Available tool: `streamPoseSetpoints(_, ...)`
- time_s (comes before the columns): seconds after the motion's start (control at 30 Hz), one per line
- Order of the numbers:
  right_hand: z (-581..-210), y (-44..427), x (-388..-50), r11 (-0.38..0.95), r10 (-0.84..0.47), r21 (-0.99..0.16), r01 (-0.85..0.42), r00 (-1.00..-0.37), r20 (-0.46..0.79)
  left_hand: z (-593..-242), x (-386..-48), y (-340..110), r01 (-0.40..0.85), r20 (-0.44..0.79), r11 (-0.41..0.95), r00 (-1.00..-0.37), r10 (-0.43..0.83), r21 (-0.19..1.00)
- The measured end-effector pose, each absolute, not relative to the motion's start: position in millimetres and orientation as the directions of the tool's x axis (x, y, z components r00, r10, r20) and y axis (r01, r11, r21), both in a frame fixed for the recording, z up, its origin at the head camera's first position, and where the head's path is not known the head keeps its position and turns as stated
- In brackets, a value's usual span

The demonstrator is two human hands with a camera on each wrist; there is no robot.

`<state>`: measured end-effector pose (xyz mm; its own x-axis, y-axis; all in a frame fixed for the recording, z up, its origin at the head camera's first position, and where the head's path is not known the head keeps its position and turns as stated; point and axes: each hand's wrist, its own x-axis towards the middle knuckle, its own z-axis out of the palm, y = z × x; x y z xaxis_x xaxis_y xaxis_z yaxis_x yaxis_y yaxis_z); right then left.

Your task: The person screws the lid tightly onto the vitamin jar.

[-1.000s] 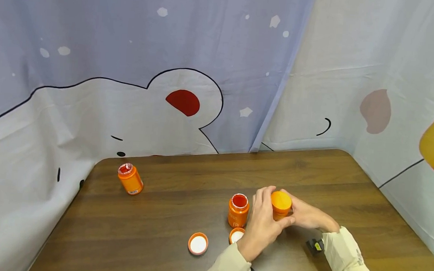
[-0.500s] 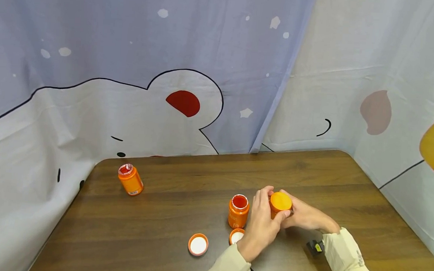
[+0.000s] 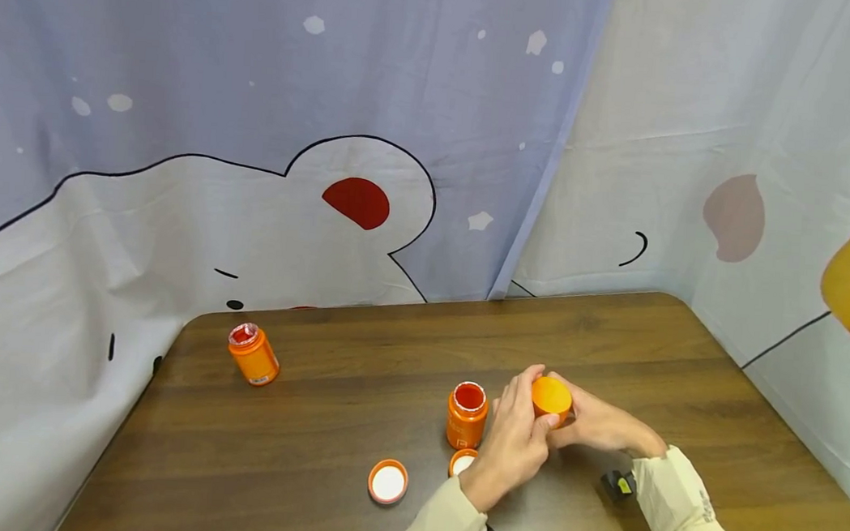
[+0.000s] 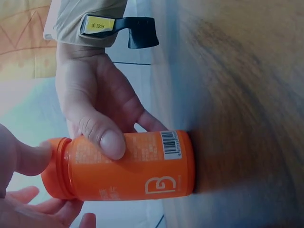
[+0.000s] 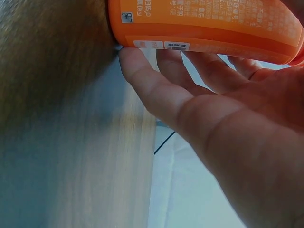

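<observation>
An orange bottle [image 4: 133, 166] with a screw lid [image 3: 552, 395] stands upright on the table, between both hands. My left hand [image 3: 512, 441] grips the lid from the left, with its thumb and fingers on either side of the rim in the left wrist view. Around the bottle's body is my right hand [image 3: 605, 423], its thumb lying across the printed label and its fingers behind. Just left of them is a second orange bottle [image 3: 467, 418], uncapped and red inside. An upturned lid [image 3: 462, 463] with a white liner sits in front of it, partly covered by my left wrist.
Another upturned lid [image 3: 387, 482] lies farther left on the wooden table [image 3: 299, 420]. A third uncapped orange bottle [image 3: 254, 356] stands near the far left corner. A printed curtain [image 3: 261, 85] hangs behind the table and along its sides.
My left thumb has shifted leftward along the near side of the lid, and the left fingers have changed position around it. My right hand stays on the bottle, which keeps its place.
</observation>
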<state>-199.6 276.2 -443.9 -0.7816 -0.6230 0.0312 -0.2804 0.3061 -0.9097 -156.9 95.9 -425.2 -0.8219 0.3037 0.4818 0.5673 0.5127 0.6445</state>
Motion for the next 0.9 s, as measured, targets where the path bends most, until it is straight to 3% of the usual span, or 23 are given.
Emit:
streamPoseSetpoints(0.27, -443, 281, -200, 0.379, -0.623, -0.854, -0.357, -0.781, 0.050, -424, -158, 95, 0.535, 0.426, 0.471, -0.844, 0.325, 0.701)
streamPoseSetpoints(0.63, -444, 278, -201, 0.350, -0.634, -0.854, -0.386, -0.769, 0.088, -433, -157, 105, 0.515, 0.537, 0.481, -0.837, 0.103, 0.710)
streamPoseSetpoints(0.9, -445, 276, -201, 0.329, -0.635, -0.881, -0.340, -0.770, 0.060, -433, -161, 102, 0.555, 0.554, 0.489, -0.816, 0.165, 0.673)
